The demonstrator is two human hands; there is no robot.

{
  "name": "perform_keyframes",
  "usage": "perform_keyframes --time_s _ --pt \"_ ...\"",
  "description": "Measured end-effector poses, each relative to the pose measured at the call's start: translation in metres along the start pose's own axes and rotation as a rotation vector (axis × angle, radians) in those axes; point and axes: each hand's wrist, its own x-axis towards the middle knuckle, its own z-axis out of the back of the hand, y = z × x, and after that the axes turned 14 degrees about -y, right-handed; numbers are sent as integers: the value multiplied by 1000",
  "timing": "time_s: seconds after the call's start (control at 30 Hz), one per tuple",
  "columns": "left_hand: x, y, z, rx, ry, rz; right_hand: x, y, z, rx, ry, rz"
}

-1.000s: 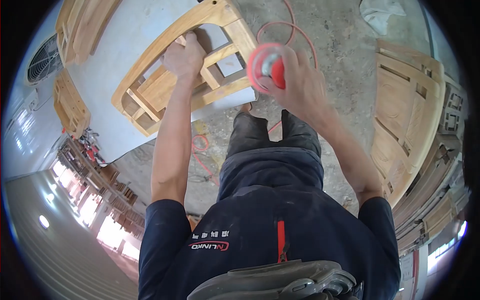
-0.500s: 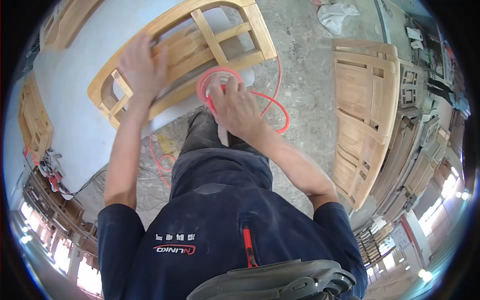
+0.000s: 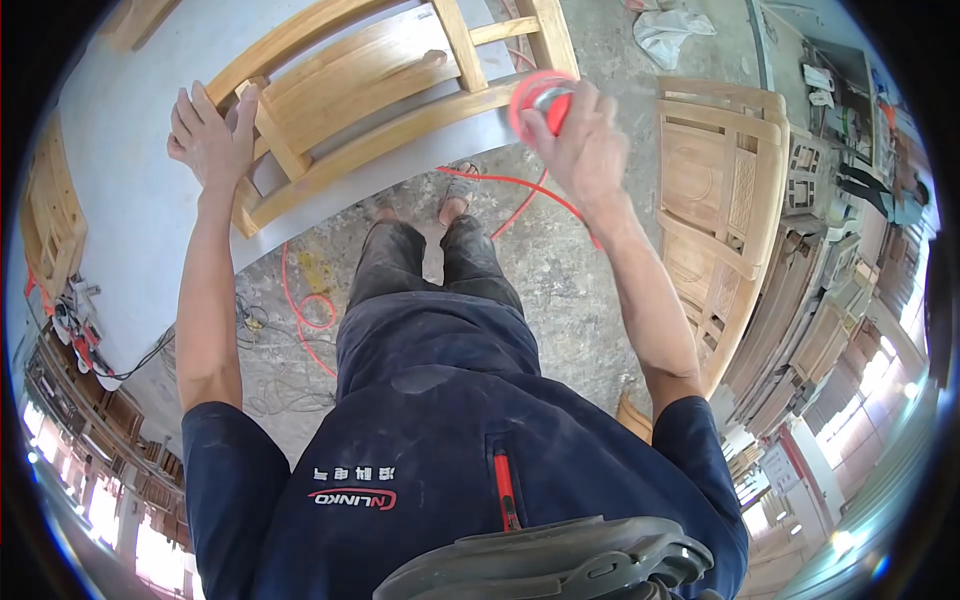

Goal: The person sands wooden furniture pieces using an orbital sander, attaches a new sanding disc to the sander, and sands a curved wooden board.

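A curved wooden frame [image 3: 365, 147] with slats and a panel lies on the pale tabletop [image 3: 130, 215]. My left hand [image 3: 212, 140] rests at the frame's left end, fingers stretched out and spread. My right hand, [image 3: 588, 150] slightly blurred, is closed around a red round air sander [image 3: 546, 98]. The sander is at the frame's right end, by the front rail; whether its pad touches the wood I cannot tell. A red hose [image 3: 515, 183] runs near my right wrist and across above the floor.
More wooden panels [image 3: 705, 185] stand on the right, with stacked boards [image 3: 785, 310] beyond them. Another wooden piece [image 3: 55, 210] sits at the tabletop's left edge, near tools and cables [image 3: 80, 330]. A white bag [image 3: 672, 38] lies on the floor. A person [image 3: 890, 195] is far right.
My right hand has carried the sander forward and right, to the frame's right end. My left hand has moved left to the frame's end. The frame appears shifted and turned slightly.
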Motion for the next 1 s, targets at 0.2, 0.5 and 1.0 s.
perform_keyframes --time_s 0.2,0.5,1.0 --pt "0 5 1 -82 -34 -8 -36 67 -11 52 14 186" --pt "-1 4 -2 -75 -50 -7 3 26 6 -74 -63 -99" --pt "-14 55 1 -357 -51 152 8 48 -9 -39 -122 -46"
